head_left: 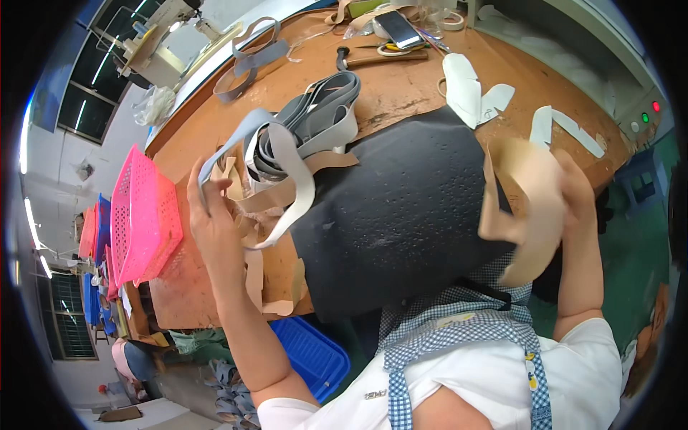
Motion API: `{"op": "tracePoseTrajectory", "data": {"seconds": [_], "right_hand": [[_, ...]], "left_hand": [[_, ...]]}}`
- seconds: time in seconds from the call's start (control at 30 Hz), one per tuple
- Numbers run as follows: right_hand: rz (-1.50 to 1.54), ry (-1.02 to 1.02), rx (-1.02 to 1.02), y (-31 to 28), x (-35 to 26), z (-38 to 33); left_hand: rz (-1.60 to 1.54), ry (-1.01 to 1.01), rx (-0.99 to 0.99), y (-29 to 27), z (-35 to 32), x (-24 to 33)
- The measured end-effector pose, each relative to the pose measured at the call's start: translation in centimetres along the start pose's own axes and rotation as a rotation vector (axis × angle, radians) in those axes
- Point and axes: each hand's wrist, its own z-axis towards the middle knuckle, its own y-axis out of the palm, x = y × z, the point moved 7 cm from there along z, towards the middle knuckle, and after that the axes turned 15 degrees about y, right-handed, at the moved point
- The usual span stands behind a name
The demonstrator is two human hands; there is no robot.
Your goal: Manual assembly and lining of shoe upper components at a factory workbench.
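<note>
My left hand [217,226] is raised at the left side of the table, its fingers closed on the end of a long grey strip [292,168]. The strip loops over towards a bundle of grey strips [322,107]. Beige strips [276,192] lie beneath and beside that loop. On the right, my right hand [575,188] grips a bunch of wide beige strips [534,204], curled and blurred by motion. Between my hands a black sheet [401,215], dotted with small marks, covers the near part of the table and hangs over its edge.
A hammer [380,59], a phone [400,29] and scissors lie at the table's far side. White paper patterns [462,89] are at the right. A pink basket [147,218] stands by the left edge, and a blue crate [309,357] sits below the table.
</note>
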Motion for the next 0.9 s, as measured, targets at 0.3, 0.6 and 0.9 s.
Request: {"op": "tracePoseTrajectory", "data": {"seconds": [0.3,0.6,0.9], "right_hand": [[0.165,-0.033,-0.116,2.6,-2.1,4.3],[0.452,0.414,-0.143,5.3,13.5,2.5],[0.14,0.12,-0.015,7.2,13.5,0.6]], "left_hand": [[0.194,0.88,-0.679,11.6,-12.6,4.3],[0.045,0.626,-0.51,10.8,-14.6,5.2],[-0.587,-0.213,-0.422,15.2,-17.2,4.6]]}}
